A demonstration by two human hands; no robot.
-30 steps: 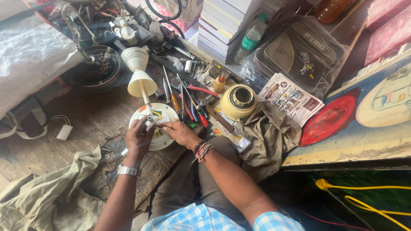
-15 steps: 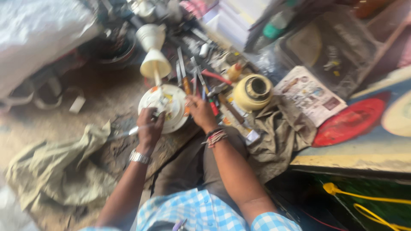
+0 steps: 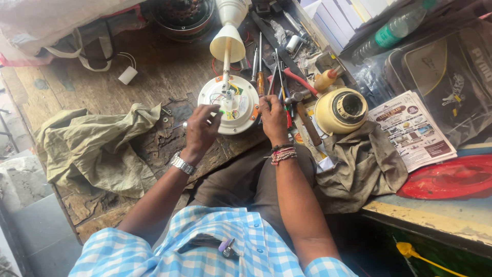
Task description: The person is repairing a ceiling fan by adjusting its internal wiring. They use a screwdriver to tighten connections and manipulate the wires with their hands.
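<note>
I see the white round fan motor (image 3: 231, 105) lying flat on the wooden bench (image 3: 154, 77), just in front of my knees, its stem and cream cone (image 3: 227, 43) pointing away from me. My left hand (image 3: 200, 131) curls at its near-left rim, fingers pinched around a thin green-tipped tool (image 3: 221, 111) that touches the motor's face. My right hand (image 3: 273, 119) rests on the right rim, fingers bent against the edge, steadying it; I cannot tell if it grips. Screwdrivers and pliers (image 3: 271, 72) lie just beyond, a cream housing (image 3: 341, 110) to the right on a cloth (image 3: 364, 169)
</note>
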